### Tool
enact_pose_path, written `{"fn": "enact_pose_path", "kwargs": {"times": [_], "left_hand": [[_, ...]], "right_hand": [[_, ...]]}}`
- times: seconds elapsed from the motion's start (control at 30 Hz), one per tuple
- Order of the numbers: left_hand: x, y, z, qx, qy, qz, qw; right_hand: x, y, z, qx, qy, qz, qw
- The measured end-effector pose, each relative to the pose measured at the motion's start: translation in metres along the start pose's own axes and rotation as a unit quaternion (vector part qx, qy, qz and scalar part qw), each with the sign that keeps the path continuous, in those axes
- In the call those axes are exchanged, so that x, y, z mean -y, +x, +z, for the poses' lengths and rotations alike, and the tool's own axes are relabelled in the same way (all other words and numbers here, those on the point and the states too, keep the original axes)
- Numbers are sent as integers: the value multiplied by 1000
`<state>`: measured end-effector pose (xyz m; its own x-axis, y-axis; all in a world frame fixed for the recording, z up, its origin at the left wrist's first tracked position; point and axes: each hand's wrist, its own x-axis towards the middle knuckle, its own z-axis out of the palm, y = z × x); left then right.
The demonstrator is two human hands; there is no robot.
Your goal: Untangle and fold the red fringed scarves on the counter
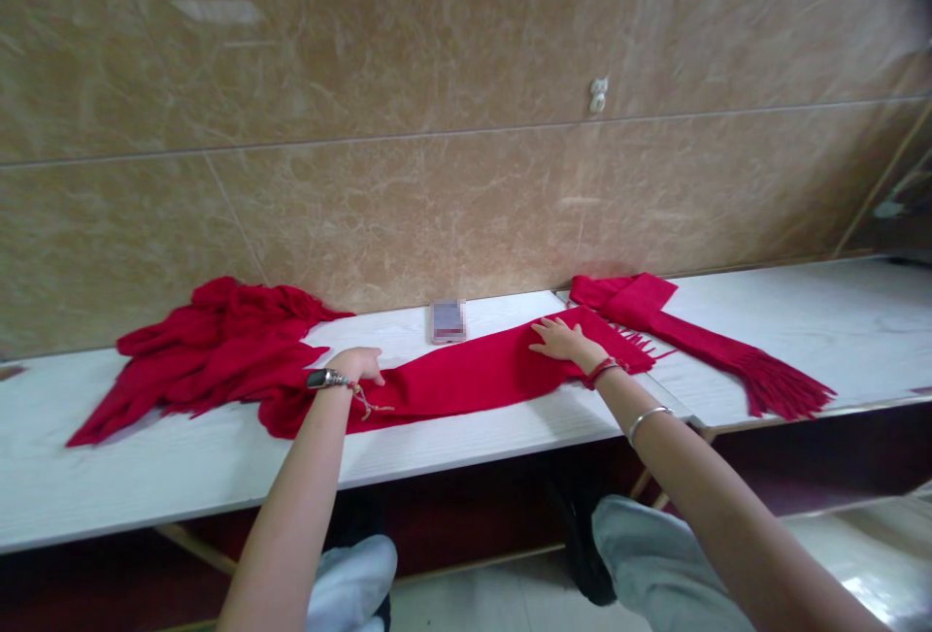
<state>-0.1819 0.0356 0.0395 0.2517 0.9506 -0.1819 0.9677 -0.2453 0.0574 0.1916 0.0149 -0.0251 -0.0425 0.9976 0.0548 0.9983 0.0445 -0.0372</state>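
A long red scarf (466,375) lies stretched across the white table, its fringed end to the right. My right hand (562,341) rests flat on it near the fringe, fingers spread. Towards the scarf's other end, my left hand (358,363) is at its upper edge, fingers pointing right and apart; part of that hand is hidden by its own back. To the left of it lies a crumpled heap of red scarves (218,350), which meets the stretched scarf. A folded red scarf (677,326) with a fringed end lies to the right.
A phone (447,321) with a blurred screen lies at the back of the white table (408,457), close to the marbled tile wall (408,215). A seam between two tabletops runs near the fringe. My legs and dark shoes are below the front edge.
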Motion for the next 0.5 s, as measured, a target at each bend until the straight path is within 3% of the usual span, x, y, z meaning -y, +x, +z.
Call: {"fn": "enact_pose_path", "kwargs": {"times": [0.13,0.2,0.3,0.5], "left_hand": [[-20,8,1,15,-14,59,998],[-31,11,4,37,-33,95,994],[-43,11,8,41,-34,111,992],[-43,-3,14,43,-44,136,989]], "right_hand": [[32,5,-12,-62,60,-155,984],[56,5,-13,-78,100,-246,961],[89,1,-6,-85,141,-322,932],[108,-5,20,-54,95,-317,942]]}}
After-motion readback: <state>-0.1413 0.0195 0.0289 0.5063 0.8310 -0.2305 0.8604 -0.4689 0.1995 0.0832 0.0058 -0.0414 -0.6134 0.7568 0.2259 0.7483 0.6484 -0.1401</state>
